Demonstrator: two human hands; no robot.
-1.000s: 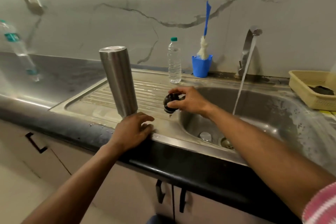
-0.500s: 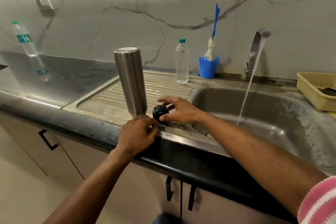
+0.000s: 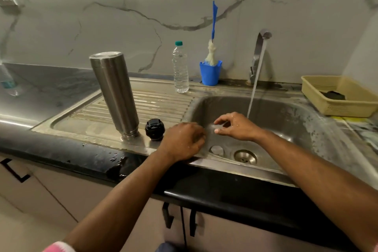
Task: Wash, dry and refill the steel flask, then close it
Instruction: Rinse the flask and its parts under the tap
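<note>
Both hands, left hand (image 3: 184,141) curled and right hand (image 3: 237,127) loosely open, seem to hold nothing above the sink (image 3: 296,120), beside the upside-down flask (image 3: 114,92) and its black cap (image 3: 154,129).

A home kitchen. A steel sink (image 3: 286,112) with ribbed drainboard (image 3: 155,104) sits in a dark counter (image 3: 61,149); tap (image 3: 258,51) running at one o'clock. Marble-look wall (image 3: 122,26) at twelve, cabinets (image 3: 61,194) at six.

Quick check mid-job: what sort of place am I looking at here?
Most likely a home kitchen, at the sink counter. A steel sink with a ribbed drainboard sits under a running tap, cabinets stand below, and a marble-look wall rises behind.
</note>
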